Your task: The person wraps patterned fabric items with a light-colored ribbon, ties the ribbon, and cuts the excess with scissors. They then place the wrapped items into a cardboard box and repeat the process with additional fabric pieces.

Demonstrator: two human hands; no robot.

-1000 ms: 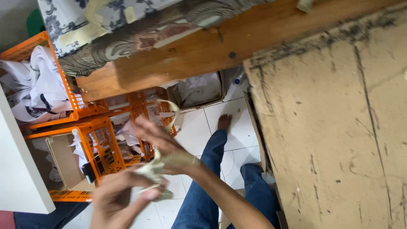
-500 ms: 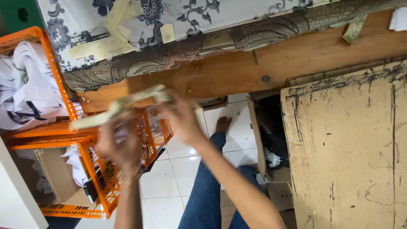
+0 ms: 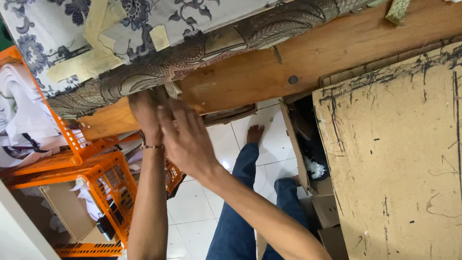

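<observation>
Left hand (image 3: 147, 113) and right hand (image 3: 185, 137), grips untellable, perhaps touching half-hidden patterned cloth (image 3: 159, 72).

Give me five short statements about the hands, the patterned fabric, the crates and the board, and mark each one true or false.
1. Both hands, left hand and right hand, reach to the edge of the patterned fabric. True.
2. The crates are blue. False: they are orange.
3. The person wears jeans and is barefoot. True.
4. The worn board at the right is spotless. False: it has black marks and scuffs.
5. The left wrist is bare. False: it wears a thin bracelet.
</observation>
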